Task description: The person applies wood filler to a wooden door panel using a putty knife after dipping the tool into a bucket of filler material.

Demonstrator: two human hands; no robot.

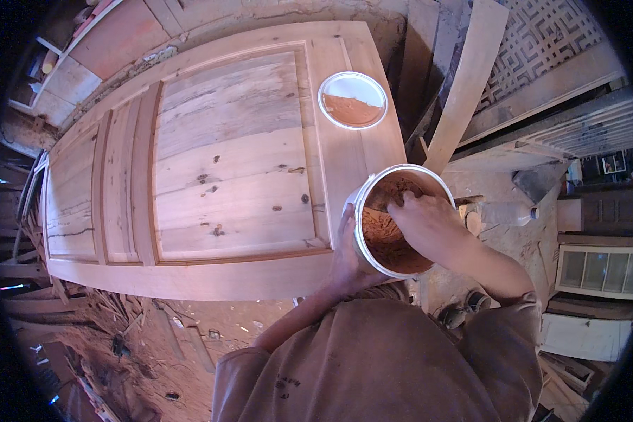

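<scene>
Left hand point(347, 259) is holding the white bucket point(359, 224) by its left side, fingers partly hidden, likely steadying it; right hand point(432, 224) is bunching its fingers inside over reddish-brown powder point(381, 228), can't tell if pinching any; bucket is tilting mouth-up beside the panelled wooden door point(232, 151), the surface, where the lid point(355, 86) is lying, far right; wood scraps point(202, 348) are littering the dusty floor point(250, 320), left

Open white bucket point(359, 224), orange-brown material point(382, 229) inside
</scene>
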